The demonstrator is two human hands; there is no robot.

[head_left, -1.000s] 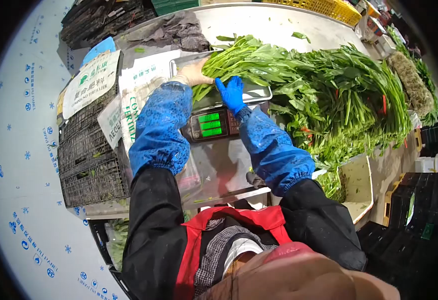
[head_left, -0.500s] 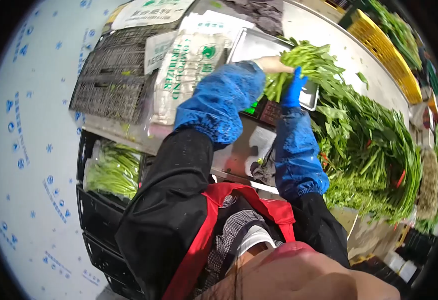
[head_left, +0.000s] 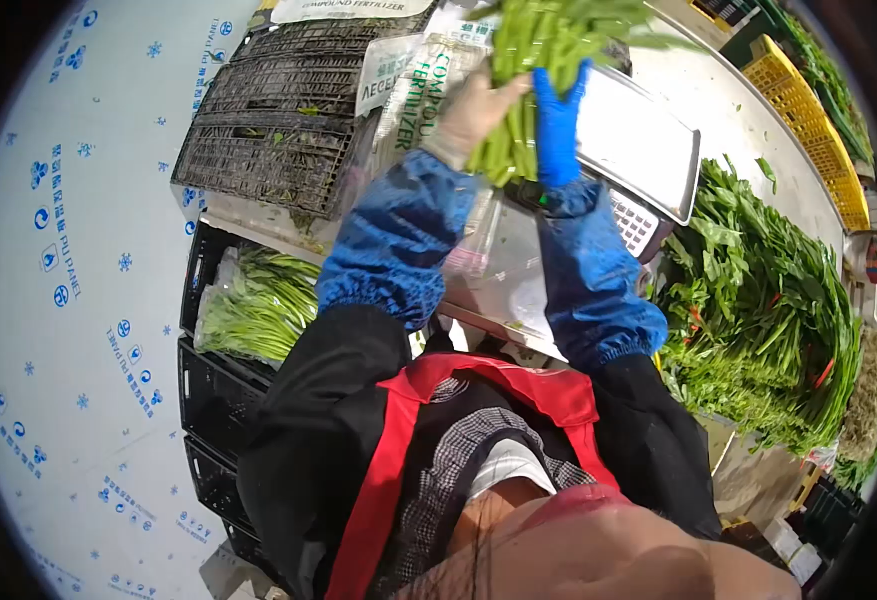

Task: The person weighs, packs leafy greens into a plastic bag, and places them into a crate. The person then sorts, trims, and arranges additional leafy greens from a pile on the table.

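Note:
A bunch of leafy greens (head_left: 518, 90) with thick pale-green stems is held between my two hands, above the printed plastic bags (head_left: 423, 95). My left hand (head_left: 473, 115), pale and partly smeared by motion, grips the stems from the left. On the other side, my right hand (head_left: 558, 125) in a blue glove presses against the bunch, thumb and fingers apart around it. Just right of that hand stands a scale with a bare metal tray (head_left: 643, 140) and a keypad (head_left: 633, 225). The tops of the leaves run out toward the upper edge.
A large heap of greens (head_left: 748, 320) with red ties lies at right. Behind it stands a yellow crate (head_left: 808, 130). Dark mesh crates (head_left: 268, 130) lie at left on the table; below, bagged greens (head_left: 258, 305) sit in a black crate (head_left: 223, 395).
Both hands have lifted the bunch off the scale tray and carried it left over the printed bags. The view has shifted, and the tray now shows bare.

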